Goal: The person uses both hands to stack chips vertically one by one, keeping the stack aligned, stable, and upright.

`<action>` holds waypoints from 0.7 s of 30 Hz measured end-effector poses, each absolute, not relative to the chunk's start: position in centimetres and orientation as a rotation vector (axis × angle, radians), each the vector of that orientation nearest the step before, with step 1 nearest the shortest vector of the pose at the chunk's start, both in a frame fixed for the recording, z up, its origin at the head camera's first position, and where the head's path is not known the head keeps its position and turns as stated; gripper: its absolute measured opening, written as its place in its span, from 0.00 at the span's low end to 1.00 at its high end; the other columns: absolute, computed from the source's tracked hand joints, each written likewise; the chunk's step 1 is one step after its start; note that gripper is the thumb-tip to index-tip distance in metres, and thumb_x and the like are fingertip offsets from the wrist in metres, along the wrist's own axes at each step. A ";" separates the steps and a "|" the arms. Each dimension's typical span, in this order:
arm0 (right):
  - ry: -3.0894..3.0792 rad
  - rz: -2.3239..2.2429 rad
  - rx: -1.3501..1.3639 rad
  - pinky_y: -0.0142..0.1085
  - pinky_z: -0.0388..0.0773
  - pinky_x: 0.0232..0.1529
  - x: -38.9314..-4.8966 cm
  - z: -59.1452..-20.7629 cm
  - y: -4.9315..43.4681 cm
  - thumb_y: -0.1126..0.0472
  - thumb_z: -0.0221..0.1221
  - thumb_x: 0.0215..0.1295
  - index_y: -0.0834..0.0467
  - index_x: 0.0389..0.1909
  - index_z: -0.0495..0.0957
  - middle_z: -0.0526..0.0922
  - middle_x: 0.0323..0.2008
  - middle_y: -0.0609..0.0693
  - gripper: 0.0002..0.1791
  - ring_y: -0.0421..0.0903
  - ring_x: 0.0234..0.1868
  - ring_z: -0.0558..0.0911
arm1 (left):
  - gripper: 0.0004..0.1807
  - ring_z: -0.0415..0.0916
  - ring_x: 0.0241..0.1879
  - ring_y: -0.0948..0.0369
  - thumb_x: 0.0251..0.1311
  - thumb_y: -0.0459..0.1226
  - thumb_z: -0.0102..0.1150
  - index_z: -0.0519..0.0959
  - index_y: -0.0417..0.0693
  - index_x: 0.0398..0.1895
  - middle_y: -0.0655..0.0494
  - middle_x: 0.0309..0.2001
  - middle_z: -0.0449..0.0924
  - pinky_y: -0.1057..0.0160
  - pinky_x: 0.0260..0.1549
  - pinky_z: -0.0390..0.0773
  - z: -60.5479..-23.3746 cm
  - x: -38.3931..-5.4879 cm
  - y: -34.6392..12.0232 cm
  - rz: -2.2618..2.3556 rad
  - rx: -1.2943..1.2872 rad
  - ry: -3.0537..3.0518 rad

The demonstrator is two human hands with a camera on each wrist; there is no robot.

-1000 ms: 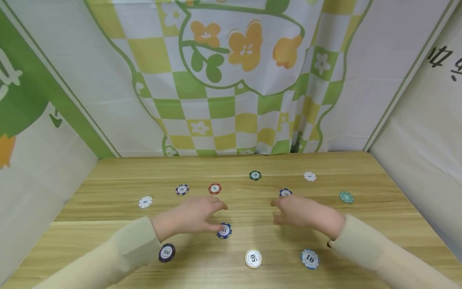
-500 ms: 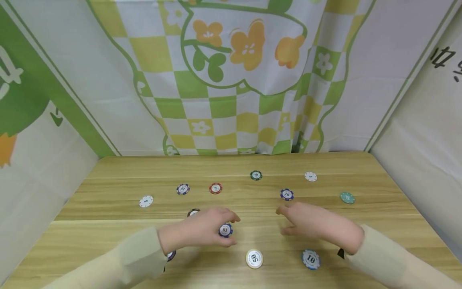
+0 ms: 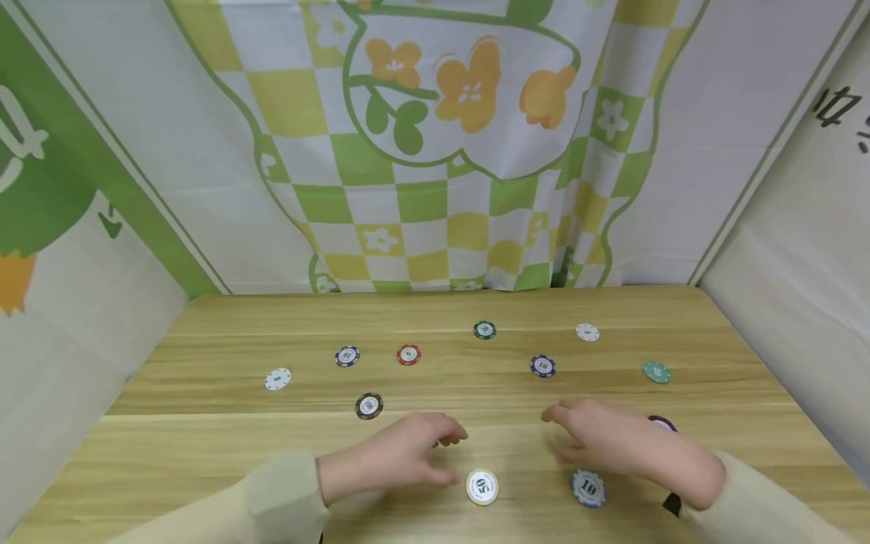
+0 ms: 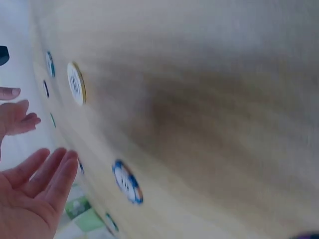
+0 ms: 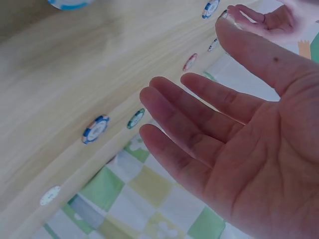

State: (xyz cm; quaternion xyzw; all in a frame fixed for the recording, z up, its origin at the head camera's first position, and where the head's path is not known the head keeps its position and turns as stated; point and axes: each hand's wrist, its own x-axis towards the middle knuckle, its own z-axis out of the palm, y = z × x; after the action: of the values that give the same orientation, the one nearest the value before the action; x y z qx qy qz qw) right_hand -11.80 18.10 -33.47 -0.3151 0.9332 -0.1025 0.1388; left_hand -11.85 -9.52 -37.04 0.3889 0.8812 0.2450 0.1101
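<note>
My left hand (image 3: pixel 408 455), fingers relaxed and holding nothing, hovers palm inward over the table, left of the yellow-edged 50 chip (image 3: pixel 482 487). A blue 10 chip (image 4: pixel 127 183) lies near that hand in the left wrist view; in the head view the hand hides it. My right hand (image 3: pixel 608 438) hovers with loosely bent fingers, also holding nothing. Just below it lies a light-blue-edged 10 chip (image 3: pixel 588 488), and behind its wrist shows part of a purple-edged chip (image 3: pixel 662 424). The right wrist view shows the bare palm and spread fingers (image 5: pixel 184 129).
Poker chips lie scattered flat on the wooden table (image 3: pixel 435 385): a black 100 chip (image 3: pixel 369 406), a red 5 chip (image 3: pixel 408 354), a blue 10 chip (image 3: pixel 543 366), a dark green chip (image 3: pixel 485 330) and a teal chip (image 3: pixel 657 372), among others. A checked curtain (image 3: pixel 421 204) hangs behind.
Both hands have drawn back toward the table's near side and shifted right. The black 100 chip has come into view, while the blue 10 chip beside the left hand is now covered.
</note>
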 end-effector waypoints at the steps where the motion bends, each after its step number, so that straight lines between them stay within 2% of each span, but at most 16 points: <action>1: 2.701 -0.299 -0.929 0.41 0.76 0.39 -11.7 -33.6 18.3 0.57 0.63 0.53 0.62 0.48 0.75 0.78 0.42 0.53 0.22 0.48 0.40 0.79 | 0.23 0.74 0.39 0.64 0.45 0.38 0.66 0.75 0.40 0.46 0.52 0.39 0.78 0.70 0.41 0.72 -37.2 -11.6 -9.4 0.744 1.132 2.590; 11: 2.733 -0.364 -1.029 0.39 0.77 0.39 -11.3 -35.7 19.9 0.59 0.65 0.49 0.61 0.43 0.77 0.76 0.39 0.49 0.19 0.47 0.39 0.78 | 0.27 0.72 0.40 0.63 0.40 0.38 0.70 0.74 0.39 0.46 0.53 0.41 0.75 0.71 0.41 0.72 -38.5 -10.1 -8.7 0.935 1.040 2.646; 21: 2.656 -0.459 -0.965 0.32 0.73 0.32 -10.9 -37.0 20.9 0.56 0.68 0.45 0.55 0.35 0.77 0.70 0.33 0.39 0.16 0.35 0.32 0.71 | 0.27 0.69 0.37 0.69 0.38 0.40 0.71 0.75 0.41 0.44 0.59 0.38 0.74 0.72 0.40 0.71 -39.7 -9.6 -7.8 0.919 0.950 2.665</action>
State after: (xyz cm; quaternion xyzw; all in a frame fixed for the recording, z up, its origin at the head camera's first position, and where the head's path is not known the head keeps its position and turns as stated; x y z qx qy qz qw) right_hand -10.86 20.92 -37.00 -0.3338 0.9187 -0.1588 0.1390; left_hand -9.58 -7.84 -39.67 0.3183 0.8927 0.3079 0.0832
